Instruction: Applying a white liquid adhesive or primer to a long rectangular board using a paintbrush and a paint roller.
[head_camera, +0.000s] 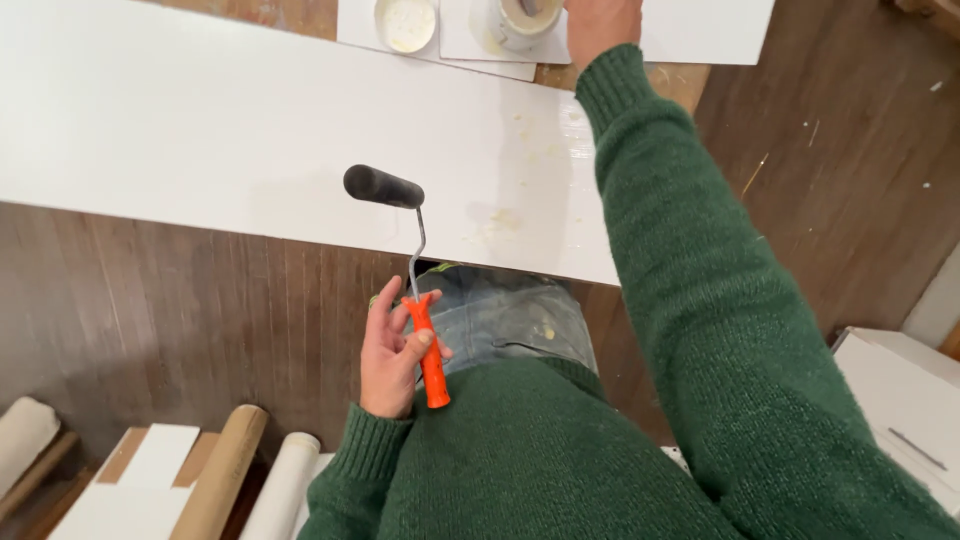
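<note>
Orange-handled roller (405, 270) in left hand (392, 358); right hand (600, 25) cut off beside tub (525, 20).

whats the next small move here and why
Probably bring the roller up toward the open tub. The right hand already reaches beside that tub, while the left hand holds the roller's orange handle, its dark sleeve over the white board.

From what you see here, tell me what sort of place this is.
Probably a home workshop or a room being decorated. The left hand holds a small paint roller over a long white board laid on a wood floor, with rolled paper stored nearby.
</note>
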